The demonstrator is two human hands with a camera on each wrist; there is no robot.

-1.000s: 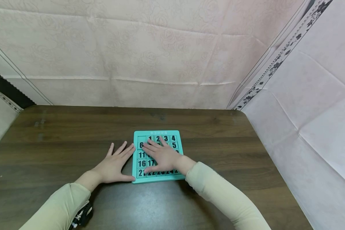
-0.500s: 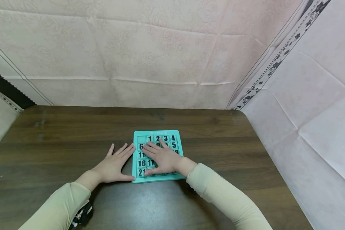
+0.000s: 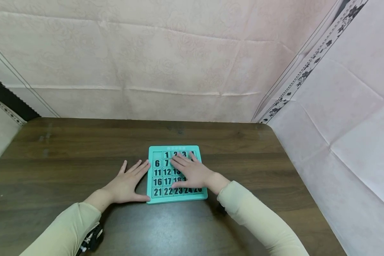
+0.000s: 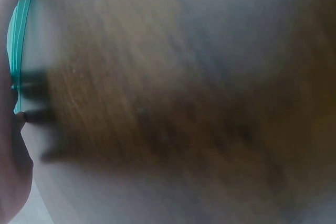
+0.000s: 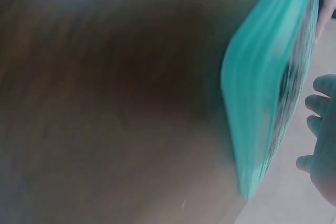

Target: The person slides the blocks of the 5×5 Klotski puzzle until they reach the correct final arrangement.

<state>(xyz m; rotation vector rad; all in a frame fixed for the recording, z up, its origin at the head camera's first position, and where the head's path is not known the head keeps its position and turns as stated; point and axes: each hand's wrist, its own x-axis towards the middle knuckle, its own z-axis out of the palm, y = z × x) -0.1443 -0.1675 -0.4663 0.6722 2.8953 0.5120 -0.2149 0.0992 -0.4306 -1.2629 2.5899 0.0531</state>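
A teal number sliding puzzle [image 3: 158,173] lies flat on the table, its black numbers on small square tiles. The top left cell shows no number. At the puzzle's left edge, my left hand [image 3: 123,186] is spread, with thumb and fingertips against the side. My right hand [image 3: 193,174] is over the puzzle's right part with fingers spread, covering several tiles. In the right wrist view a gap shows between the fingers [image 5: 316,103] and the puzzle's face [image 5: 286,108]. The left wrist view catches only a strip of the puzzle [image 4: 20,35] beside the left hand [image 4: 13,166].
The brown wooden table [image 3: 83,142] extends around the puzzle on all sides. Pale patterned cloth [image 3: 179,64] hangs behind the far edge, and white cloth [image 3: 355,124] is on the right. A black device [image 3: 91,240] sits under the left wrist.
My right hand has shifted to the right across the puzzle, uncovering tiles on the left and in the bottom row. The left hand and the puzzle have stayed in place.
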